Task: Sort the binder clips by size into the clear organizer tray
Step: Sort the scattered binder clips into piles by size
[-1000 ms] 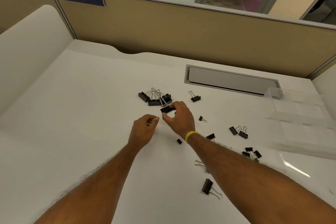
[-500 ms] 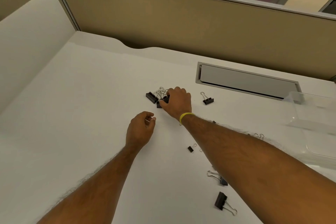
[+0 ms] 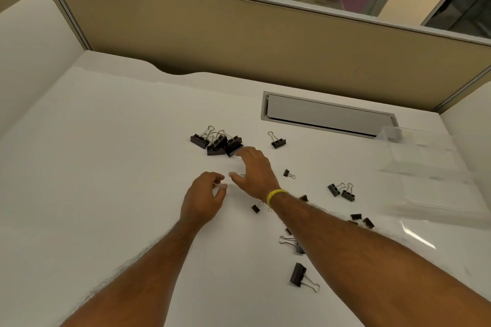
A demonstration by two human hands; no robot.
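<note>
Your right hand (image 3: 255, 172) is spread, fingers straight, holding nothing. Its fingertips reach the near edge of the clip pile (image 3: 218, 142); touching or just short, can't tell. Your left hand (image 3: 203, 200) sits just beside it, nearer you, with the fingers curled and thumb and forefinger close; can't tell whether they pinch anything. A large clip (image 3: 297, 275) lies alone under your right forearm. The clear tray (image 3: 438, 194), blurred, is far right on the desk (image 3: 106, 167), well apart from both hands.
</note>
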